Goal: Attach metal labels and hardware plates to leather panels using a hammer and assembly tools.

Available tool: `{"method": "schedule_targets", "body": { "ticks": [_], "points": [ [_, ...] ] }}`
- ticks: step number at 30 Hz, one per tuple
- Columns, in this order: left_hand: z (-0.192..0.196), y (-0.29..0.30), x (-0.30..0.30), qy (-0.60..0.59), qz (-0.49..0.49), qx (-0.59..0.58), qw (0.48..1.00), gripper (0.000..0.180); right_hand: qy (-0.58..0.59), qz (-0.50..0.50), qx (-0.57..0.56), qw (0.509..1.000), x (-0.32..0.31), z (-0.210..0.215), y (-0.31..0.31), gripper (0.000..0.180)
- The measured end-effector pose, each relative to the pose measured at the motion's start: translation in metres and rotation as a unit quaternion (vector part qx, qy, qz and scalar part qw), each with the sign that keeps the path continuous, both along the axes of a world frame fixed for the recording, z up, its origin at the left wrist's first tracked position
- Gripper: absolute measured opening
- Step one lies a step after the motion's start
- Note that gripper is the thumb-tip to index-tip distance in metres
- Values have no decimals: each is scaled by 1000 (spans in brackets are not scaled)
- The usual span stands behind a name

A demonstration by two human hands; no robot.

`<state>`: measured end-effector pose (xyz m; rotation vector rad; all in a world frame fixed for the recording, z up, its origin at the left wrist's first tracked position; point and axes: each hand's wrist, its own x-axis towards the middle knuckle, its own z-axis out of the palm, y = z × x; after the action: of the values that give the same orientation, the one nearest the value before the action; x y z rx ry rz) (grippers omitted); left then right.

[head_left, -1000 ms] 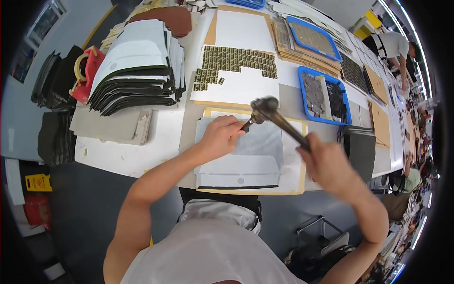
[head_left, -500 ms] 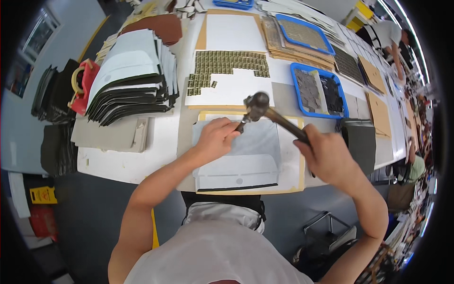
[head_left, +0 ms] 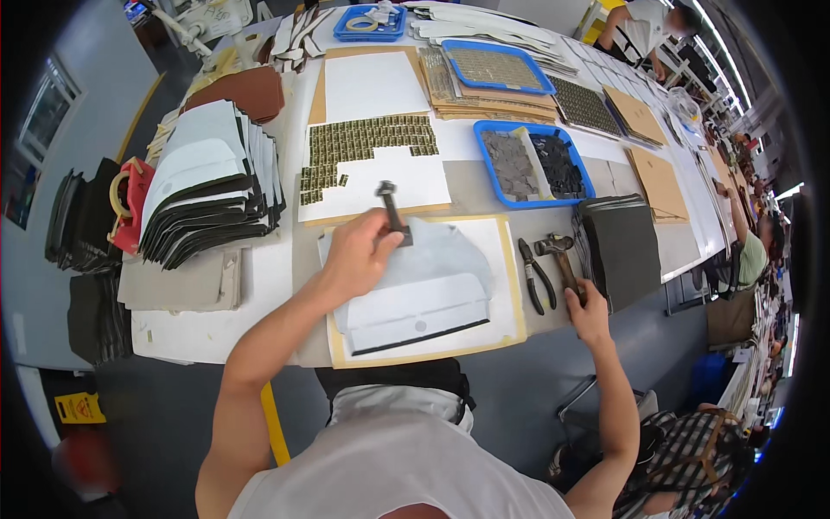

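Observation:
My left hand [head_left: 357, 251] pinches a dark metal hand punch [head_left: 393, 210], upright over the upper part of a pale blue-grey cut panel [head_left: 424, 298]. Whether the punch's foot touches the panel, I cannot tell. The panel has a curved top, a lighter band and a dark lower edge; it lies on a white board [head_left: 506, 322] edged in yellow tape. To the right of the board, my right hand [head_left: 590, 311] is closed round the handle of a hammer [head_left: 564, 256], which is down at the table. Between the hammer and the board lie black-handled pliers [head_left: 538, 281].
Small brass-coloured pieces [head_left: 367, 138] stand in rows on a white sheet ahead. A blue tray [head_left: 533, 205] holds grey and black pieces. Stacked panels [head_left: 212, 186] rise at the left; dark sheets [head_left: 624, 251] lie at the right. Other people work along the far right.
My right hand has lowered the hammer from above the punch to the table beside the pliers. My left hand still holds the punch, now more upright. The view has shifted.

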<state>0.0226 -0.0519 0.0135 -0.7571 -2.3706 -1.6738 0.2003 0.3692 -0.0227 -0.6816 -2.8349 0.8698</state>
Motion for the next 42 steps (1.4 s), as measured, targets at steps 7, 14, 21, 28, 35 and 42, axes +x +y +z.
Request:
{"method": "schedule_targets", "body": {
  "ticks": [7,14,21,28,35,42],
  "points": [
    [0,1,2,36,-70,-139,987,23,58,142,164,975,-2,36,-49,59],
    [-30,85,-76,-11,-32,-23,999,23,-58,142,152,976,-40,42,-67,64],
    [-54,154,-105,-25,-90,-144,985,20,-196,-9,-423,885,-42,45,-27,52],
    [-43,120,-81,21,-61,-182,981,24,-83,87,-415,902,-46,63,-81,42],
    [-31,37,92,127,-114,-305,937,53,50,328,217,918,-98,35,-134,38],
    [-42,26,153,105,-103,-385,911,103,87,422,334,839,-120,24,-162,26]
  ]
}}
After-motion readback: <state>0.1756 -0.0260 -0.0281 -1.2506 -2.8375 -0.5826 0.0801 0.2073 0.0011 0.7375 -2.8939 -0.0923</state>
